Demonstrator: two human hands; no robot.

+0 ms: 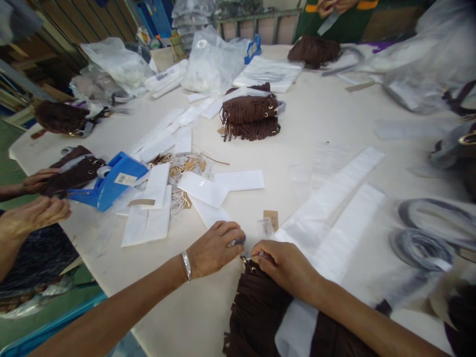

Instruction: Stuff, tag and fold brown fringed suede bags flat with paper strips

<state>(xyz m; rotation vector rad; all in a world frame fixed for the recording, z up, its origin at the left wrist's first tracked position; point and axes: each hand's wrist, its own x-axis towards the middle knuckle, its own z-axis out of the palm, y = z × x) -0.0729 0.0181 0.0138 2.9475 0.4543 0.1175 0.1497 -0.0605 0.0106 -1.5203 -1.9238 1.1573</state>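
A dark brown fringed bag [256, 310] lies at the table's near edge, with a white paper band [297, 325] across it. At its top end my right hand [284, 267] pinches a thin cord or strap end beside a metal ring. My left hand [217, 248], with a silvery bracelet on the wrist, has its fingers curled round a small dark item that I cannot make out, just left of the right hand. Just beyond the hands lies a brown card tag [271, 218] with a small clear bag.
White paper strips [334, 198] lie to the right, near coiled straps [422, 248]. A blue tape dispenser [117, 181], tags and folded papers stand left. More fringed bags [251, 111] lie further back. Another person's hands [35, 213] work at the left edge.
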